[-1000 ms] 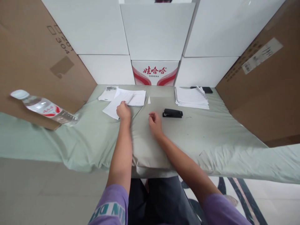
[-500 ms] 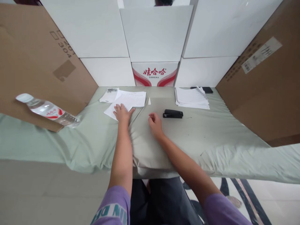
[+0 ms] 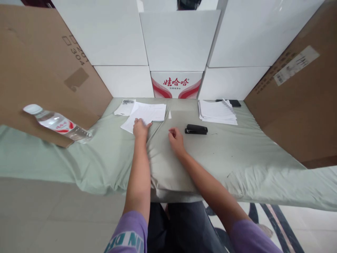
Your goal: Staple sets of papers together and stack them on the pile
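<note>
My left hand rests on the near edge of a loose white paper sheet, its thumb held apart from the bent fingers. That sheet lies at an angle over other white papers. To the right, my right hand lies on the cloth with its fingers loosely curled in and nothing visible in them. Just beyond it on the right is a black stapler, not touched by the hand. A small white paper scrap lies between the papers and the stapler.
A paper stack sits at the back right, partly over a black phone. At the back left lies a small bag with dark bits. A water bottle leans at the left. White boxes and cardboard panels enclose the green cloth.
My left hand has drawn back a little toward the sheet's near edge, and its spread fingers have bent closer together. My right hand stays by the stapler. The view has shifted slightly.
</note>
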{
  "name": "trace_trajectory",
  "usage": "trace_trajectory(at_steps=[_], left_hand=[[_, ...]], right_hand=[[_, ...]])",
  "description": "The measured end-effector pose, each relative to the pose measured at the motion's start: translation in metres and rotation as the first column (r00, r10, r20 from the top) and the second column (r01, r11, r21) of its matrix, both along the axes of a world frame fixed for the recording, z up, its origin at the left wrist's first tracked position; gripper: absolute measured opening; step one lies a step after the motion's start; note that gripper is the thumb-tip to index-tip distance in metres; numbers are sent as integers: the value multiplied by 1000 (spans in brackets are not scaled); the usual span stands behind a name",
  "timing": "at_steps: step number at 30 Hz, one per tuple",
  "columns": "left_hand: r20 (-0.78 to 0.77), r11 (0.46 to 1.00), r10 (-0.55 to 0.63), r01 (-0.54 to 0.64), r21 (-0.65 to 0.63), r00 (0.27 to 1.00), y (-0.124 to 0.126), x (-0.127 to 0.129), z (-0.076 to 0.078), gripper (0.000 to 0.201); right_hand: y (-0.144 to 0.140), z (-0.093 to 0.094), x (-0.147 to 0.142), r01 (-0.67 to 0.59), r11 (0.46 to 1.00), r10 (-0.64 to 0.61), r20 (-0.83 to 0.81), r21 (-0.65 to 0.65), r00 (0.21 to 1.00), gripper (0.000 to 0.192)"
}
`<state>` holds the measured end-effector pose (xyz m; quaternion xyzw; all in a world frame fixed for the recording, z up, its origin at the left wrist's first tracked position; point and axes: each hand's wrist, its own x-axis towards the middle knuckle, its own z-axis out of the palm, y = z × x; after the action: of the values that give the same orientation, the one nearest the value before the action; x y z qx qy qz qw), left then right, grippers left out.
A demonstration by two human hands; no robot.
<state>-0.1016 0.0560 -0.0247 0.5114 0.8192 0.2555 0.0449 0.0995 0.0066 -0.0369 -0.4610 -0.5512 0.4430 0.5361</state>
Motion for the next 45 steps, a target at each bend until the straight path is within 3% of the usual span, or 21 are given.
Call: trace_trajectory(at_steps=[4, 8, 11, 13, 15, 18, 24, 30, 37, 41, 45], left_hand=[[-25, 1000, -4, 4, -24, 1000, 1, 5, 8, 50], [-114, 999, -44, 41, -27, 992, 26, 3, 28, 48], [-243, 974, -224, 226, -21, 944, 60, -9, 47, 47], [-313, 903, -428, 413, -114, 848, 82, -17, 56, 62], [-344, 853, -521, 462, -241, 781, 98, -22, 59, 64], [-357, 846, -526, 433, -312, 772, 108, -22, 57, 50], [-407, 890, -450, 435, -133, 795, 99, -23, 46, 26], [-435, 871, -450, 491, -21, 780, 90, -45, 46, 32], [-483, 834, -522, 539, -117, 703, 94, -40, 45, 50], [-492, 858, -498, 488, -160, 714, 98, -32, 41, 50], [-491, 846, -518, 506, -171, 700, 102, -37, 35, 57]], right_hand=[[2, -1, -1, -3, 1000, 3, 3, 10, 1000, 15], [3, -2, -3, 6, 1000, -6, 33, 13, 999, 14], [5, -2, -4, 15, 1000, -16, 76, 6, 997, 14], [5, -2, -4, 16, 1000, -17, 96, 12, 995, 13], [5, -2, -4, 17, 1000, -19, 109, 22, 994, 13], [5, -3, -4, 17, 1000, -20, 117, 21, 993, 13], [6, -2, -4, 14, 1000, -16, 168, 17, 986, 16], [5, 0, -4, 17, 1000, -18, 201, 8, 979, 17], [4, 3, -4, 20, 1000, -15, 206, -22, 978, 16], [4, 3, -4, 15, 999, -9, 212, -29, 977, 17], [5, 2, -5, 13, 1000, -7, 212, -24, 977, 17]])
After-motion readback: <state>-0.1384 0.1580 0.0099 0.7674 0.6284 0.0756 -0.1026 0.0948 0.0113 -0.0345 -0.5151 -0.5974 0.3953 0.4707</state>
